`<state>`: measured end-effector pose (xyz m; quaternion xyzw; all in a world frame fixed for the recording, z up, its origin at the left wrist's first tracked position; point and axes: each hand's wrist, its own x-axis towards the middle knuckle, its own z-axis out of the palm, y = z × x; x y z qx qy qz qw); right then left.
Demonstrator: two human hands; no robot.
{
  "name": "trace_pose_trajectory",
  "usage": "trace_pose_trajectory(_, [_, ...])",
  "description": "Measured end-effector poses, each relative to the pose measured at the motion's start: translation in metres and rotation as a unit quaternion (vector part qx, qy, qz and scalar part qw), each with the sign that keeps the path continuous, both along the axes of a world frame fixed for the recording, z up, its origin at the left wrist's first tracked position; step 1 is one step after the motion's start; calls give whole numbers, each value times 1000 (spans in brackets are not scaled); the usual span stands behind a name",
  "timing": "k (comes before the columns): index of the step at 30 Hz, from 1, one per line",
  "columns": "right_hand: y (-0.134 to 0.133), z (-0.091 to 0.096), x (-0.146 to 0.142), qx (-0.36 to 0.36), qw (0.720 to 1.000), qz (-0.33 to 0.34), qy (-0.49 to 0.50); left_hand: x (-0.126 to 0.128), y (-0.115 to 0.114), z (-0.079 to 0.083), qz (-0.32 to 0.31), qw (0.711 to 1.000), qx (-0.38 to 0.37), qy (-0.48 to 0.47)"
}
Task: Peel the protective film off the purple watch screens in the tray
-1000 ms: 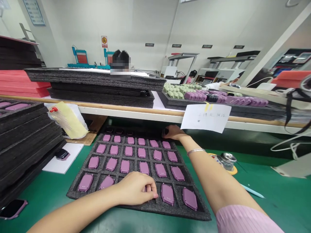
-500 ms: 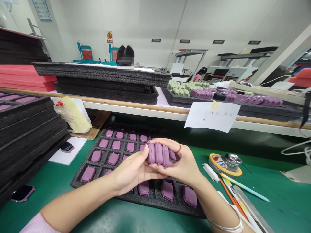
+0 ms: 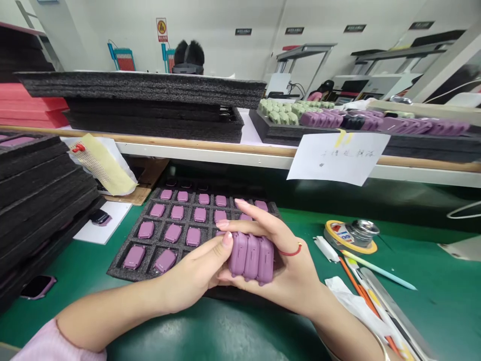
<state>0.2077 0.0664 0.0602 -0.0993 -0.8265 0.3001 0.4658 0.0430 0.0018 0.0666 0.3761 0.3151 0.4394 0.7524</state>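
Over the black foam tray (image 3: 112, 273), left hand (image 3: 195, 271) and right hand (image 3: 289, 271) are closed around three mauve moulded parts (image 3: 251, 258), held upright side by side and touching, just above the tray's near edge. Left thumb lies against the stack's left side; right fingers (image 3: 255, 225) curl over the top and the right palm backs it. Red string bracelet (image 3: 291, 250) on right wrist. Tray cells hold more mauve parts (image 3: 173, 233) in rows, some hidden by the hands; no markings readable on them. Tray sits on green work mat (image 3: 225, 333). Right of the hands: tape roll with yellow rim (image 3: 332, 234), colored label, maybe "18", not sure, beside a metal tin (image 3: 363, 233); pale blue pen (image 3: 379, 271), orange pen (image 3: 356, 273), steel ruler (image 3: 394, 316). Left: stacked foam trays (image 3: 45, 200), phone in pink case (image 3: 37, 287), second phone (image 3: 99, 217) on white paper. Shelf edge above carries taped paper sign (image 3: 338, 158), handwritten characters, too blurred to read. Further back, loaded tray (image 3: 413, 128) of mauve and pale green parts, a co-worker's head (image 3: 190, 52), yellow wall warning sign (image 3: 161, 29), black wall plates (image 3: 243, 31), text too small.
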Motion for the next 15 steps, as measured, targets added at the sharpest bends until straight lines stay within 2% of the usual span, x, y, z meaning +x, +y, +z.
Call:
trace_pose_trajectory(3, [-1,1,0,4,1000,-8,3,-2,2,5,-2,1000,25,0])
trace_pose_trajectory(8, [-4,-1,-3,16,999,-27,-24,-6,10,5,-15,992,114,42])
trace_pose_trajectory(12, [-6,-2,-3,-7,999,-23,-45,-7,8,6,-9,992,101,80])
trace_pose_trajectory(15, [-7,-1,-2,-24,999,-9,-33,-6,3,9,-21,995,79,61])
